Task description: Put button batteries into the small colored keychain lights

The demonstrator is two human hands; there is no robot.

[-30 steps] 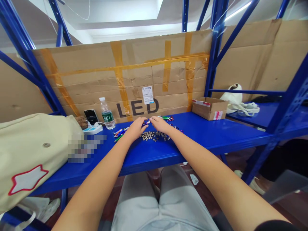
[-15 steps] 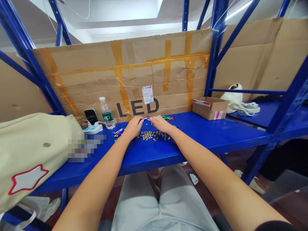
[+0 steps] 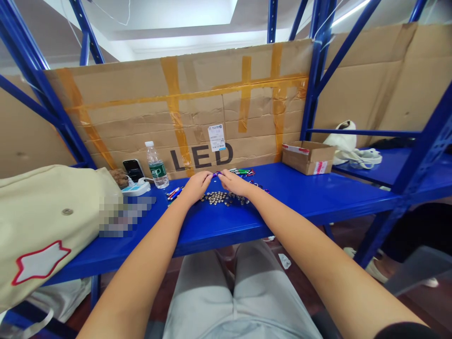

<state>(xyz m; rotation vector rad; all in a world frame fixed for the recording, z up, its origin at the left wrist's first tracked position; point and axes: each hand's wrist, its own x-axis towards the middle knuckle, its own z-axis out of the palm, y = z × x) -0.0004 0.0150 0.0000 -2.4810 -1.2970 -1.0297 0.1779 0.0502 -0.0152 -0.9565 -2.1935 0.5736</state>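
My left hand (image 3: 196,186) and my right hand (image 3: 235,182) meet above the blue steel shelf (image 3: 300,197), their fingertips pinching a small purple-and-silver tube (image 3: 216,174), probably a mini flashlight. Just below my hands lies a scattered pile of silver button-cell batteries (image 3: 219,198). Several slim colored metal tubes (image 3: 173,193) lie to the left of my left hand. More of them, green and red (image 3: 242,172), lie beyond my right hand. My fingers hide most of the purple tube.
A water bottle (image 3: 155,167), a phone (image 3: 133,170) and a white power strip (image 3: 136,188) stand at the shelf's back left. A beige cloth bag (image 3: 45,221) lies at the left. An open cardboard box (image 3: 308,157) sits at the right. Taped cardboard (image 3: 176,108) backs the shelf.
My hands have drawn closer together around the small tube, which now sits higher and further back, above the batteries. The view has tilted slightly.
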